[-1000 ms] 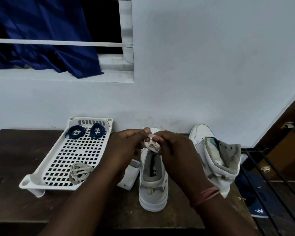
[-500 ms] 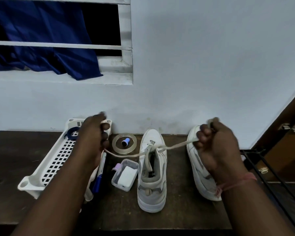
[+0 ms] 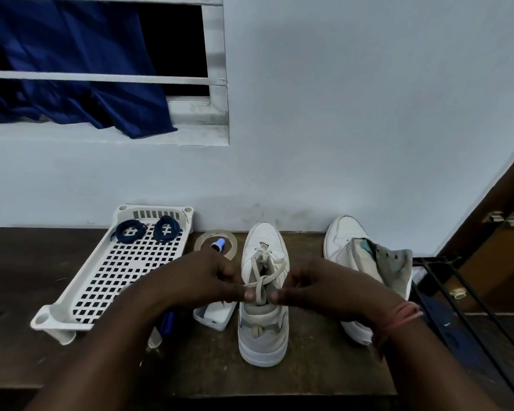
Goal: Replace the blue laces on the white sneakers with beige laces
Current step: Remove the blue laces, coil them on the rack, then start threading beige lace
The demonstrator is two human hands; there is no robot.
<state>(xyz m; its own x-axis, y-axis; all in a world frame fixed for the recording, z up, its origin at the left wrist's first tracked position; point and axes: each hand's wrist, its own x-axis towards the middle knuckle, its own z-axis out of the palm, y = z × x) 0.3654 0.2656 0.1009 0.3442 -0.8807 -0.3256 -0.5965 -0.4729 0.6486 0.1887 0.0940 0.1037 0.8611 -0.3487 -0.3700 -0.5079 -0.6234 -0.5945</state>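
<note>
White tray [image 3: 72, 295] far left holds two blue laces [image 3: 145, 229]. Left hand [image 3: 196, 280] and right hand [image 3: 318, 287] each pinch the beige lace [image 3: 261, 287] over center sneaker [image 3: 263, 321]; second sneaker [image 3: 359, 262] right, unlaced.

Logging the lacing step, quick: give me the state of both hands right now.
Left hand: pinches the beige lace over the middle sneaker.
Right hand: pinches the same lace.

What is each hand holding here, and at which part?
Both hands pinch the beige lace where its ends cross above the sneaker: left hand one strand, right hand the other.
</note>
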